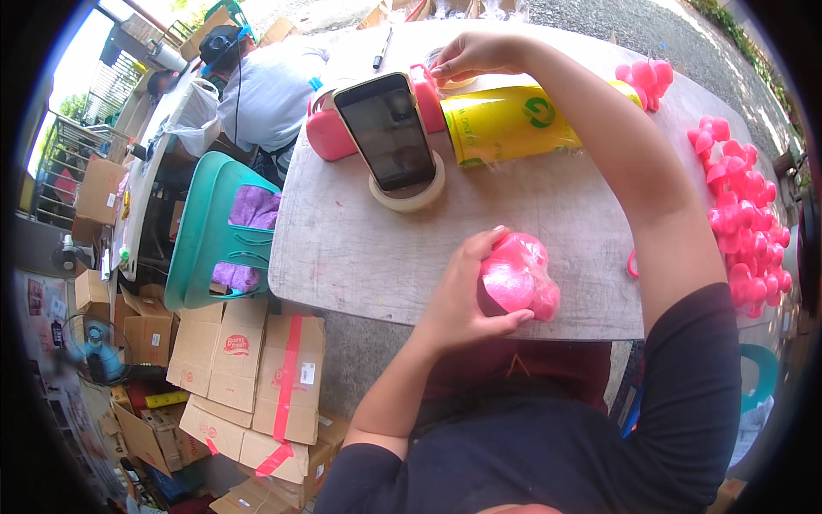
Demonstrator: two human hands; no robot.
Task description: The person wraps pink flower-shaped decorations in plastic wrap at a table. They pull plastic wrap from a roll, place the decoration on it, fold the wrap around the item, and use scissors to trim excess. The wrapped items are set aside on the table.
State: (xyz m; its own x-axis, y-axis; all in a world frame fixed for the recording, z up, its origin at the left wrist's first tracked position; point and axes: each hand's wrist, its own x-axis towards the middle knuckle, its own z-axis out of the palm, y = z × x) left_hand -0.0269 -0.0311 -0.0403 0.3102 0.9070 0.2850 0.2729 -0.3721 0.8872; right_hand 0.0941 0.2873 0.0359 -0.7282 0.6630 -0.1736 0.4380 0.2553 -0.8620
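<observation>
My left hand [463, 283] grips a glossy pink rounded object [521, 273] wrapped in clear plastic film, low over the table's near edge. My right arm reaches across the table, and my right hand [478, 58] has its fingertips pinched together at the right end of a pink-red tape dispenser [427, 99]. Whether a strip of tape is between those fingers cannot be made out. A smartphone [388, 132] leans against the dispenser and hides its middle. Its lower end rests in a roll of tape [411, 204]. Right of the dispenser lies a yellow printed plastic roll [514, 125], partly behind my forearm.
Clusters of pink rounded pieces [748, 218] line the table's [359, 270] right side, with another bunch [644, 80] farther back. A black marker [383, 48] lies at the far side. A green chair [205, 238], flattened cardboard boxes [237, 360] and a seated person [270, 90] are at left.
</observation>
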